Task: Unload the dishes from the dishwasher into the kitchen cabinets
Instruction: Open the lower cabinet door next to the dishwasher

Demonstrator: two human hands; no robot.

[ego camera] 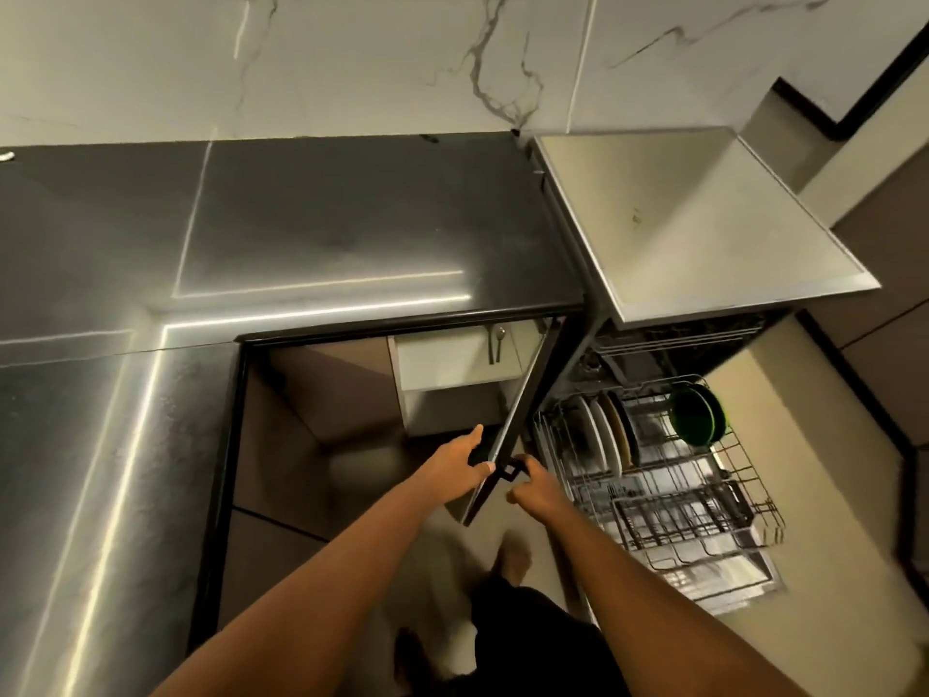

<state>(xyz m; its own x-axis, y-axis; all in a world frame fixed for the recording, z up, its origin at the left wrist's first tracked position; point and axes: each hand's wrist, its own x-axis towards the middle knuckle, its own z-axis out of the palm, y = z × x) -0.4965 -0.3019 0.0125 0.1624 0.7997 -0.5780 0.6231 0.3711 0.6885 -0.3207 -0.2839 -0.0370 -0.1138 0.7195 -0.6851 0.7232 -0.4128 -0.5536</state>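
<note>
white plates (603, 435) upright in rack (704, 525), green bowl (696, 415)

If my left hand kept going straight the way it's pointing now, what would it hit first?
Most likely the white drawer inside the open cabinet. The left hand holds the cabinet door edge, fingers aimed up and inward past it. Depth is unclear, so that is a guess.

Dark grey countertop (311, 218), white grey-veined marble wall (402, 57), green bowls (696, 415), white plates (603, 435).
</note>
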